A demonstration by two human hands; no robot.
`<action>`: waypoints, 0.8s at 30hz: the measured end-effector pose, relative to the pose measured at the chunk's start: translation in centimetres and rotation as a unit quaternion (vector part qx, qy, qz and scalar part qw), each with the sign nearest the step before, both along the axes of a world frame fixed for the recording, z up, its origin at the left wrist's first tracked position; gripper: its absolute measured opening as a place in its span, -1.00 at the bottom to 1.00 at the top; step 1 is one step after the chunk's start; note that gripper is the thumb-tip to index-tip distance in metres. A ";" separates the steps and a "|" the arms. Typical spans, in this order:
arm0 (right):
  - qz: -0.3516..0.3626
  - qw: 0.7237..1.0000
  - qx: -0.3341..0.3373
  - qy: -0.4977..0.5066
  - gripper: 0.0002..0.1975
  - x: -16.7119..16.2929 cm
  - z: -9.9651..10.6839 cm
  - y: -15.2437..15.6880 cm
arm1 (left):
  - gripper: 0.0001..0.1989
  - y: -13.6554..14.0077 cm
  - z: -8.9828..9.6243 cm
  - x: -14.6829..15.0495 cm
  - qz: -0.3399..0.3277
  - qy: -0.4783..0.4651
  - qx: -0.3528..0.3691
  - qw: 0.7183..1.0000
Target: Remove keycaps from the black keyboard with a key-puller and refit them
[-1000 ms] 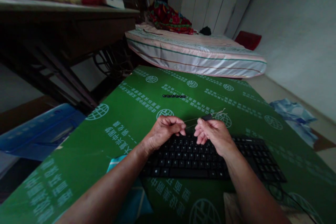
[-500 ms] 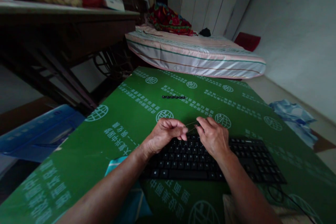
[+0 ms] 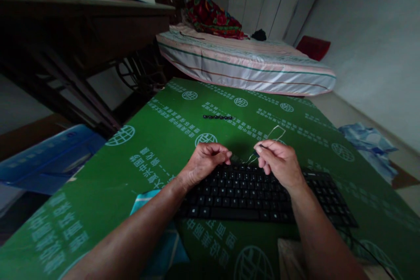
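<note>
My right hand [image 3: 277, 159] pinches a thin pale wire piece [image 3: 278, 127] between thumb and fingertips. One bent loop of it sticks up beyond the fingers, and another end hangs below, toward the left. A small dark part shows at the pinch; its kind is unclear. My left hand [image 3: 208, 159] is closed in a pinch a little to the left, apart from the wire. Whatever its fingertips hold, if anything, is hidden. Both hands are above the upper edge of a black keyboard [image 3: 236, 201]. Farther back, a short row of small shiny black pieces [image 3: 217, 117] lies on the table.
The green printed tabletop [image 3: 157, 127] carries a blue cloth [image 3: 164, 249] near the front and a keyboard cable at right. A bed [image 3: 249, 63] stands behind it. At left are a dark sewing-machine table [image 3: 131, 26] and a blue box [image 3: 59, 153].
The wire was stretched between both hands. Now it is in my right hand alone, which has moved right, and the hands are farther apart. The view has shifted slightly.
</note>
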State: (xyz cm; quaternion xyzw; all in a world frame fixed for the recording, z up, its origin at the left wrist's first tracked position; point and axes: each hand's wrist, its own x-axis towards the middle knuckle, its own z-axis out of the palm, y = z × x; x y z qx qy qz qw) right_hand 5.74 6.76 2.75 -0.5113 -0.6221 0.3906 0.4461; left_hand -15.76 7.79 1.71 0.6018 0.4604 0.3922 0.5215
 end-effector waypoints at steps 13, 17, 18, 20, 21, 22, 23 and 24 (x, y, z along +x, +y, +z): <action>0.100 0.992 -0.013 -0.073 -0.74 -0.2 0.1 -0.3 | -0.80 -0.1 0.2 0.1 -0.002 0.000 -0.014 1.000; 0.132 0.983 0.020 -0.124 -0.76 -0.6 0.3 -0.5 | -0.80 -0.1 -0.1 0.2 -0.007 -0.002 -0.015 1.000; 0.138 0.980 0.034 -0.139 -0.77 -0.8 0.4 -0.5 | -0.79 0.0 -0.2 0.2 -0.008 -0.002 -0.015 1.000; 0.144 0.974 0.057 -0.167 -0.78 -1.1 0.5 -0.6 | -0.79 -0.1 -0.2 0.2 -0.011 0.000 -0.012 1.000; 0.145 0.971 0.064 -0.178 -0.79 -1.2 0.5 -0.5 | -0.79 -0.1 -0.2 0.2 -0.012 0.000 -0.010 1.000; 0.147 0.970 0.068 -0.183 -0.79 -1.3 0.5 -0.5 | -0.78 -0.2 -0.2 0.2 -0.012 0.001 -0.007 1.000; 0.149 0.969 0.069 -0.184 -0.80 -1.3 0.5 -0.5 | -0.78 -0.2 -0.2 0.2 -0.012 0.001 -0.004 1.000; 0.149 0.970 0.066 -0.181 -0.81 -1.3 0.4 -0.4 | -0.78 -0.2 -0.2 0.2 -0.012 0.001 -0.003 1.000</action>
